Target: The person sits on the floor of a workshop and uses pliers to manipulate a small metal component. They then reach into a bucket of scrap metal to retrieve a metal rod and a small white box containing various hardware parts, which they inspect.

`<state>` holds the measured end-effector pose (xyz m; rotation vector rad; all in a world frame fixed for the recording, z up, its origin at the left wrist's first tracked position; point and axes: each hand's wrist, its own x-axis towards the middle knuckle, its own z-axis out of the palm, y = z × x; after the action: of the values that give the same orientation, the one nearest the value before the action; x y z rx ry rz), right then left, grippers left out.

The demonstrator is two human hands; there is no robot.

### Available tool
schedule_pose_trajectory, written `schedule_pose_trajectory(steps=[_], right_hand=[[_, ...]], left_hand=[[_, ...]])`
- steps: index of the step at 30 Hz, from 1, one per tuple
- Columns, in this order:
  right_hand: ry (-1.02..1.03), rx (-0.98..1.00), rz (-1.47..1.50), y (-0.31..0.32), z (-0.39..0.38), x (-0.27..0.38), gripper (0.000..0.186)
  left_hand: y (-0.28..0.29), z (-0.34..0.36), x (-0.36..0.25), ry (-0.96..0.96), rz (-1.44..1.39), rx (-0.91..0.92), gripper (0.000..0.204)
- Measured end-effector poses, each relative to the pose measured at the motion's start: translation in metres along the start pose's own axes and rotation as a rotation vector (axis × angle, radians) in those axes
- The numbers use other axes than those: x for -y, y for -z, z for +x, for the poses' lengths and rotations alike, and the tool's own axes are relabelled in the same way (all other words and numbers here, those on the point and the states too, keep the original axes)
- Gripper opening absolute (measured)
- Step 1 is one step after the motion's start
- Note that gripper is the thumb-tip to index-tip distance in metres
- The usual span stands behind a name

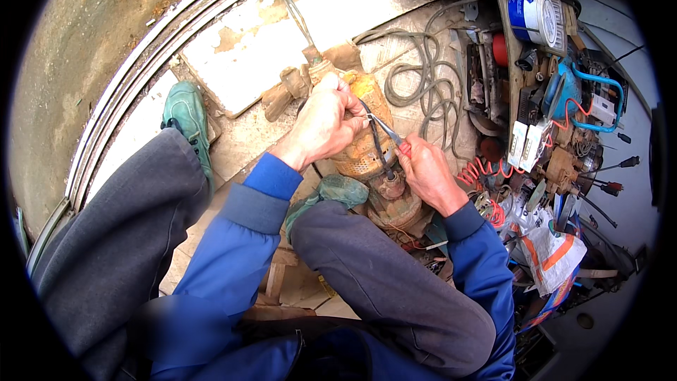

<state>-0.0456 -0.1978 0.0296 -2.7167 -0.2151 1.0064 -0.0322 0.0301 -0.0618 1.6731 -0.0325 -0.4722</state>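
Note:
My left hand (321, 123) is closed on a black cable (382, 152), pinching it over a rusty, yellowish cylindrical machine (360, 164) that looks like a pump or motor. My right hand (427, 173) grips a red-handled metal tool (393, 137), whose metal end meets the cable at my left fingertips. I cannot make out exactly what kind of tool it is. The cable runs down to a fitting (391, 189) at the machine's lower end. Corroded pipe fittings (296, 83) stick out at the top, partly behind my left hand.
My green shoes (185, 109) are either side of the machine, below pale slabs (233, 70). Coiled cable (416, 85) lies to the right, beside clutter: a white-blue bucket (536, 21), cyan-framed tool (571, 92), red coiled hose (479, 173) and white sack (546, 247). A metal track (120, 92) curves along the left.

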Motion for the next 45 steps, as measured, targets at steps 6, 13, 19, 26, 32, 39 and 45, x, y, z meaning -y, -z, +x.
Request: schedule_pose_trajectory(steps=[6,13,19,26,32,39,45], right_hand=[[-0.033,-0.008,0.056,-0.009,-0.002,0.001,0.02],[-0.04,-0.041,0.191,-0.029,-0.005,-0.003,0.016],[-0.037,-0.073,0.201,-0.028,-0.006,0.004,0.018],[-0.112,0.024,0.225,-0.017,-0.006,0.013,0.015],[-0.027,-0.036,0.162,-0.018,-0.007,0.011,0.016],[0.072,-0.195,0.044,-0.022,-0.012,0.007,0.011],[0.105,-0.291,-0.1,-0.023,-0.013,0.012,0.02]], left_hand=[[-0.002,0.001,0.0,0.032,-0.009,-0.013,0.013],[-0.004,0.0,-0.001,0.023,-0.003,-0.021,0.013],[-0.004,-0.001,0.0,-0.003,0.03,-0.032,0.014],[-0.003,-0.001,0.0,-0.013,0.035,-0.024,0.015],[-0.004,-0.001,0.0,-0.014,0.032,-0.049,0.014],[-0.003,0.0,0.001,0.002,0.015,-0.032,0.014],[-0.002,0.0,-0.002,0.011,0.024,-0.03,0.014]])
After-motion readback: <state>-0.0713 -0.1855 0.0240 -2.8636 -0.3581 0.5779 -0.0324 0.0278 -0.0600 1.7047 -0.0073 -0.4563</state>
